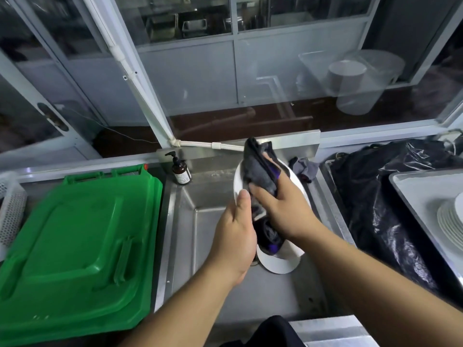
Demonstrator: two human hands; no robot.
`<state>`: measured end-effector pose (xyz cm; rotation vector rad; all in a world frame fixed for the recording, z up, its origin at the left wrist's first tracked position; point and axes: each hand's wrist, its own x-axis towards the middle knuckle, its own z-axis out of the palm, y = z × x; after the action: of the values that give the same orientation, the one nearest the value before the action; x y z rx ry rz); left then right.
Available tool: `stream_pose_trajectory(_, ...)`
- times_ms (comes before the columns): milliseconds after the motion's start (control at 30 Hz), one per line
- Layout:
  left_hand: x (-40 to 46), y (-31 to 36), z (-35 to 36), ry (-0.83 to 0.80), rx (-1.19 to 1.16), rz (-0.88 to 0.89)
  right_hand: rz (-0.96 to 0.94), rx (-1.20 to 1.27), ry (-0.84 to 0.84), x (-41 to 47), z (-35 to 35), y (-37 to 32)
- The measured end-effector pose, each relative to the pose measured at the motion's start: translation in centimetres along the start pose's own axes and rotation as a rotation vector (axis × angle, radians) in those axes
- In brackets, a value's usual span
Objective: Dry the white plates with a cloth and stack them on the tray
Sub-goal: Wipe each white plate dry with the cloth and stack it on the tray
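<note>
Over the steel sink point(190, 246) my left hand point(235, 236) grips the near-left rim of a tilted white plate point(297, 186), thumb lying on its face. My right hand point(280, 209) holds a dark grey cloth with purple trim point(260, 169) pressed against the plate's face. Below them another white plate point(278, 264) lies in the sink, partly hidden by my hands and the hanging cloth. At the far right a stack of white plates point(451, 221) sits on a pale tray point(413, 196).
A green bin lid point(75, 246) covers the area left of the sink. A brown pump bottle point(181, 171) stands at the sink's back left corner. A second grey cloth point(304, 167) lies at the back right. A black plastic bag point(375, 196) sits between sink and tray.
</note>
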<state>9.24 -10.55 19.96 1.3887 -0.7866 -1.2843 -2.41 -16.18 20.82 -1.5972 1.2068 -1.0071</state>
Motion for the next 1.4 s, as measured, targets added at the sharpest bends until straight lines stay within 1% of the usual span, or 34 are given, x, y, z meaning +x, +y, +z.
stream_pose_trajectory(67,-0.1,0.1,-0.2,0.021,0.121,0.082,0.097,0.059,0.126,0.8,0.5,0.2)
stream_pose_trajectory(100,-0.3,0.2,-0.3,0.024,0.221,0.145,0.180,0.152,0.167,1.1,0.6,0.3)
stream_pose_trajectory(167,-0.8,0.4,-0.6,0.032,0.424,0.270,0.391,0.464,0.200,1.7,0.9,0.4)
stream_pose_trajectory(233,-1.2,0.6,-0.8,0.011,0.602,0.362,0.592,0.758,0.159,1.8,0.7,-0.2)
stream_pose_trajectory(300,-1.3,0.8,-1.2,-0.055,0.756,0.447,0.691,0.925,0.044,1.2,0.2,-1.3)
stream_pose_trajectory(367,-1.0,0.8,-1.8,-0.146,0.879,0.513,0.667,1.072,-0.025,0.7,-0.7,-2.1)
stream_pose_trajectory(400,-0.7,0.8,-2.2,-0.188,0.932,0.529,0.636,1.105,-0.047,0.5,-1.2,-2.4)
stream_pose_trajectory(467,0.0,1.1,-2.8,-0.244,1.032,0.563,0.575,1.072,-0.095,0.2,-1.9,-3.0)
stream_pose_trajectory(533,0.3,1.5,-3.1,-0.273,1.126,0.633,0.553,1.021,-0.093,0.1,-2.2,-2.9)
stream_pose_trajectory(600,0.5,1.6,-3.3,-0.281,1.219,0.690,0.562,0.982,-0.047,0.1,-2.4,-2.2)
stream_pose_trajectory(700,0.5,1.4,-3.4,-0.260,1.358,0.719,0.548,0.982,-0.003,-0.1,-2.6,-0.9)
stream_pose_trajectory(767,0.3,1.4,-3.3,-0.228,1.410,0.766,0.519,1.006,0.019,-0.3,-2.8,0.0)
stream_pose_trajectory(900,0.4,1.0,-3.2,-0.227,1.455,0.780,0.516,1.057,0.002,-0.8,-3.1,1.2)
stream_pose_trajectory(967,0.4,0.8,-3.5,-0.221,1.330,0.801,0.508,1.054,-0.017,-1.0,-3.1,1.5)
stream_pose_trajectory(1000,0.6,0.7,-3.6,-0.190,1.217,0.809,0.511,1.048,-0.018,-1.1,-3.1,1.5)
stream_pose_trajectory(1033,0.9,0.5,-4.0,-0.126,1.101,0.796,0.521,1.051,-0.011,-1.2,-3.1,1.6)
stream_pose_trajectory(1067,1.3,0.3,-4.4,-0.032,0.996,0.742,0.532,1.067,0.002,-1.3,-3.0,1.7)
stream_pose_trajectory(1100,1.7,0.2,-4.8,0.075,0.885,0.649,0.537,1.084,0.021,-1.3,-3.0,1.8)
stream_pose_trajectory(1133,2.2,0.3,-5.1,0.173,0.757,0.520,0.539,1.095,0.033,-1.4,-3.0,1.8)
stream_pose_trajectory(1167,2.7,0.4,-5.5,0.230,0.604,0.351,0.543,1.094,0.040,-1.5,-3.0,1.8)
stream_pose_trajectory(1200,3.1,0.6,-5.8,0.231,0.402,0.152,0.550,1.090,0.043,-1.6,-2.9,1.7)
stream_pose_trajectory(1233,3.6,0.6,-6.1,0.177,0.161,-0.038,0.559,1.087,0.045,-1.7,-2.9,1.8)
stream_pose_trajectory(1267,3.8,0.4,-6.5,0.087,-0.059,-0.192,0.575,1.084,0.042,-1.8,-2.9,1.9)
stream_pose_trajectory(1300,3.7,0.4,-6.7,0.017,-0.211,-0.288,0.593,1.082,0.040,-1.9,-2.8,2.0)
stream_pose_trajectory(1333,3.4,0.4,-6.7,-0.024,-0.301,-0.330,0.610,1.079,0.042,-2.0,-2.7,2.0)
stream_pose_trajectory(1400,3.2,0.3,-6.7,-0.015,-0.386,-0.344,0.633,1.087,0.050,-2.2,-2.4,2.1)
